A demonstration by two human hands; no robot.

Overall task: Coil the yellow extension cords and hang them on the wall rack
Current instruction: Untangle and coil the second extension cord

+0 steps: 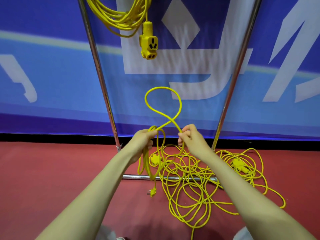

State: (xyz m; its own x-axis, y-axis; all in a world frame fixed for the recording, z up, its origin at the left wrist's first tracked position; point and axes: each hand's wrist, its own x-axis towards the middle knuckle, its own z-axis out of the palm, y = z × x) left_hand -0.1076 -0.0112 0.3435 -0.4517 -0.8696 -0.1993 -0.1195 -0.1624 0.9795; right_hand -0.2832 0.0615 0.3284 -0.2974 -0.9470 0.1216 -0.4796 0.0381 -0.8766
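My left hand (144, 138) grips several hanging loops of a yellow extension cord (147, 160), whose plug (152, 191) dangles near the floor. My right hand (190, 137) pinches the same cord, and a raised loop (163, 103) arches between both hands, crossing itself just above them. The rest of the cord lies in a loose tangle (188, 187) on the red floor with a socket block (155, 161) in it. A coiled yellow cord (121, 16) hangs at the top of the rack with its socket block (149, 44) dangling.
The rack has two slanted chrome poles (98, 66) (237, 70) and a low crossbar (135, 177) on the floor. A second loose yellow cord with a socket block (239, 165) lies at the right. A blue banner (52, 75) stands behind.
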